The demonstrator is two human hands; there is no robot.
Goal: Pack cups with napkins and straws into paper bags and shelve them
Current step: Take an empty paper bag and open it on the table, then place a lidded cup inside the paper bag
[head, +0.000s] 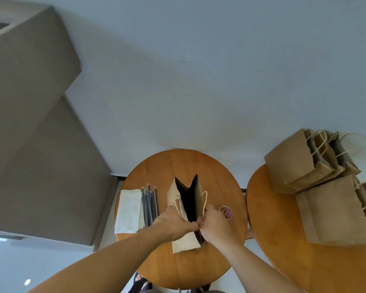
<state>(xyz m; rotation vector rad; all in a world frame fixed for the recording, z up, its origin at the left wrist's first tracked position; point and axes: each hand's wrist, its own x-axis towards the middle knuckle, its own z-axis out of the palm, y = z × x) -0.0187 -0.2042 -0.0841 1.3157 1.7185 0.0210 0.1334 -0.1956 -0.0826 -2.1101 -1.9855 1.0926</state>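
Observation:
An open brown paper bag (179,195) with twine handles stands in the middle of a round wooden table (171,163). My left hand (173,223) and my right hand (215,224) meet at the near end of its mouth, each pinching one side of the rim. The inside of the bag is dark and I cannot see what it holds. A stack of white napkins (128,210) lies left of the bag, with wrapped dark straws (149,205) between napkins and bag. No cup is in sight.
A small round container of coloured clips (226,212) sits right of the bag. A second round table (283,240) on the right carries several brown paper bags (300,163). A blue-grey wall runs behind both tables; a grey panel stands at left.

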